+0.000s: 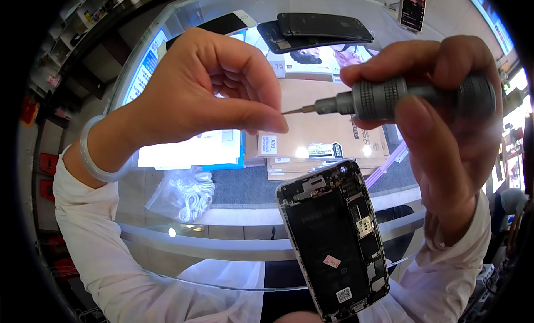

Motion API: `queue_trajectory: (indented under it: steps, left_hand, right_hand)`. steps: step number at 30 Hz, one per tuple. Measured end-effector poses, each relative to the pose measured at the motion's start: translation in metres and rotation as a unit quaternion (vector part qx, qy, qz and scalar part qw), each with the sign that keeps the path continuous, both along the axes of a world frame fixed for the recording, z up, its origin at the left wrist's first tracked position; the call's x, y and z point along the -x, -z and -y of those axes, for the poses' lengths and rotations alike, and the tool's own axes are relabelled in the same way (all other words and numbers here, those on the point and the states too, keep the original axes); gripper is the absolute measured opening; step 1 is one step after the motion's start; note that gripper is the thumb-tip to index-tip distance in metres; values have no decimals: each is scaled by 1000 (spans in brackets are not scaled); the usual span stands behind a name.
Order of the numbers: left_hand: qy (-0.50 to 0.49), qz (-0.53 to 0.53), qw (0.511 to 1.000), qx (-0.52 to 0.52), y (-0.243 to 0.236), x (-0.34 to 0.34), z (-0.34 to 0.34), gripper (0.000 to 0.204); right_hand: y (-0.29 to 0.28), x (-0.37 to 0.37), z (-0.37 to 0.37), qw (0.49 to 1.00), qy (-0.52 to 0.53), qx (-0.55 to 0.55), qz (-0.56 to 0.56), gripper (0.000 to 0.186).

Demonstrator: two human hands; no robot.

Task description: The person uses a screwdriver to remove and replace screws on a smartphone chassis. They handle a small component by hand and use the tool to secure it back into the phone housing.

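Note:
My right hand (448,142) grips a grey precision screwdriver (378,99) with a ribbed handle, held level with its thin bit pointing left. The bit's tip meets the pinched thumb and forefinger of my left hand (194,89); whatever lies between those fingertips is too small or hidden to make out. Below both hands, near the glass counter's front edge, is an opened smartphone (334,239) with its back off. Its black battery, metal shields and circuit board are exposed, and a small pinkish sticker sits on the battery.
Flat tan boxes (311,109) are stacked beneath the glass countertop (245,248). Two dark phone parts (322,31) overlap at the far side, beside a white-edged phone (222,24). A bag of white cables (186,195) lies left. Another phone (413,9) stands upright at the far right.

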State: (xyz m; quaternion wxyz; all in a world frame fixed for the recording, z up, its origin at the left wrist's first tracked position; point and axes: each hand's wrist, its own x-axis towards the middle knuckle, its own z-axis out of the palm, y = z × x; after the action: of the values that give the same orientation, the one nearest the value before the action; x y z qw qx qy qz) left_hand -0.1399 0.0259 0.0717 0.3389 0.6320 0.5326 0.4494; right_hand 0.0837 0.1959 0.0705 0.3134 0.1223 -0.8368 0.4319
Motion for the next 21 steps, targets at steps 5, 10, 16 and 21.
queue_trajectory:
  steps: [5, 10, 16, 21]
  left_hand:
    - [4, -68, 996, -53, 4, 3, 0, 11]
    - [28, -258, 937, -234, 11, 4, -2, 16]
    - [11, -309, 887, -343, 12, 1, -2, 19]
    - [17, -312, 885, -345, 9, -1, -1, 19]
  right_hand:
    - [1, 1, -2, 1000, -6, 27, -6, 26]
    - [6, -2, -2, 997, 1, 77, 3, 29]
    - [6, 1, 0, 995, -35, 96, -5, 33]
    - [11, 12, 5, 983, -83, 127, -98, 34]
